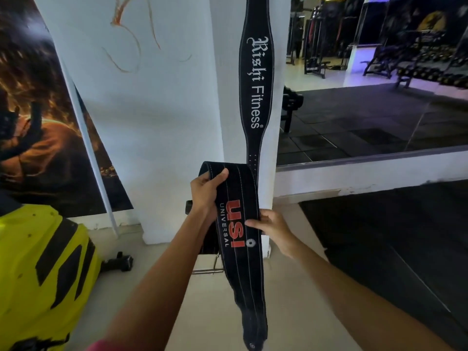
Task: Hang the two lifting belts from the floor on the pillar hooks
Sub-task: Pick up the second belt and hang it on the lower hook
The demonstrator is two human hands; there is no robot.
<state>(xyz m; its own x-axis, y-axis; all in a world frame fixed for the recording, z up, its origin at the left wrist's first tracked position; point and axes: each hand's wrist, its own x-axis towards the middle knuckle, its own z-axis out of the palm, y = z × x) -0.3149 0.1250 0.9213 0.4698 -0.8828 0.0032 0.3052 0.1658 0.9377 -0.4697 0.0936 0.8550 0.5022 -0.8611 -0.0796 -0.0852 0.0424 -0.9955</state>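
Note:
A black lifting belt with white "Rishi Fitness" lettering (256, 79) hangs straight down the white pillar (162, 122); its top runs out of frame, so the hook is hidden. In front of the pillar I hold a second black belt with red "USI Universal" lettering (240, 262), folded over at the top, its tail dangling toward the floor and its metal buckle behind it. My left hand (206, 191) grips the folded top edge. My right hand (272, 228) pinches the belt's right edge at mid-height.
A yellow and black machine (38, 269) stands at the lower left, with a small black dumbbell (119, 262) on the floor beside it. A poster (33, 122) leans on the wall to the left. A mirror (367, 97) at the right shows gym benches. Dark rubber mat (392, 236) covers the floor at right.

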